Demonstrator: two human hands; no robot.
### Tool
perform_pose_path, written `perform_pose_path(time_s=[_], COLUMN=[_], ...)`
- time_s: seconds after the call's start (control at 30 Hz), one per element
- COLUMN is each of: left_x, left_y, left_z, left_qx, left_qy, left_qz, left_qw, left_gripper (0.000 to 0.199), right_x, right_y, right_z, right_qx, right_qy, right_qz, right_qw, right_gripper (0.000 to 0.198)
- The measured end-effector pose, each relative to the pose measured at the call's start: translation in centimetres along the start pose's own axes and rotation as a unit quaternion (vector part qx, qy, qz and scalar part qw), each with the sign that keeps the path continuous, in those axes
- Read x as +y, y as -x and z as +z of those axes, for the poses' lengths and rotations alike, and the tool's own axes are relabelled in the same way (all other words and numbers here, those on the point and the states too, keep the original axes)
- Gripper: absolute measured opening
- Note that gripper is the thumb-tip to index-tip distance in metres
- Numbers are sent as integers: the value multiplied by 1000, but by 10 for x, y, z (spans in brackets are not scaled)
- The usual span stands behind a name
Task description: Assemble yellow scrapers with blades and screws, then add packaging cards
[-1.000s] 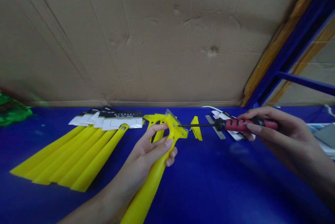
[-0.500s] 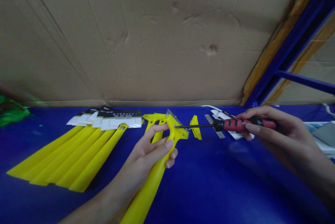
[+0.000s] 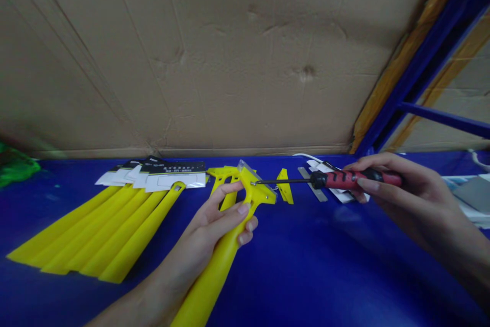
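My left hand [image 3: 220,220] is wrapped round the neck of a yellow scraper [image 3: 218,271], its head tilted up and its long handle running down toward me. A clear plastic cover lies along the head's edge. In my right hand [image 3: 421,199] is a red and black screwdriver [image 3: 340,180], held level by its handle. The screwdriver's tip meets a screw on the scraper head. Just beyond, a small yellow plate [image 3: 285,186] and a thin metal blade [image 3: 313,184] lie on the blue table. Behind my left hand are more yellow scraper heads [image 3: 222,176], partly hidden.
Several yellow handles [image 3: 103,230] fan out at the left, with black and white printed cards [image 3: 176,176] over their ends. The blue table [image 3: 306,271] ends at a cardboard wall [image 3: 248,61]. A blue metal frame [image 3: 413,72] stands at the right, and green material [image 3: 17,164] at the far left.
The view has shifted slightly. Both hands keep their holds, and the screwdriver tip stays at the screw on the scraper head.
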State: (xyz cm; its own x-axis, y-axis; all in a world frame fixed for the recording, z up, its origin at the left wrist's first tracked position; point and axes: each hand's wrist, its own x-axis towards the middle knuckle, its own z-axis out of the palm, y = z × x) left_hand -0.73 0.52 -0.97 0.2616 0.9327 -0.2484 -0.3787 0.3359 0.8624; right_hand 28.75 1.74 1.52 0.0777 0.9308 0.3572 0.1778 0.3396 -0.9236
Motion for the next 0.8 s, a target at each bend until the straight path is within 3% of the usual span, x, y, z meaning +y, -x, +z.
perform_pose_path(time_s=[0.23, 0.57, 0.8], left_x=[-1, 0, 6], left_y=[-2, 0, 5], left_z=[-1, 7, 15], left_qx=[-16, 7, 12], left_qy=[40, 138, 178], left_qz=[-20, -24, -28], left_qw=[999, 990, 984], left_gripper=[62, 51, 43], right_x=[1, 8, 8], right_y=[-1, 1, -2], right_z=[1, -5, -3], right_qx=[-7, -15, -16], right_qy=[-1, 25, 34], right_qz=[-3, 5, -32], right_qw=[1000, 1000, 999], right_gripper=[22, 24, 22])
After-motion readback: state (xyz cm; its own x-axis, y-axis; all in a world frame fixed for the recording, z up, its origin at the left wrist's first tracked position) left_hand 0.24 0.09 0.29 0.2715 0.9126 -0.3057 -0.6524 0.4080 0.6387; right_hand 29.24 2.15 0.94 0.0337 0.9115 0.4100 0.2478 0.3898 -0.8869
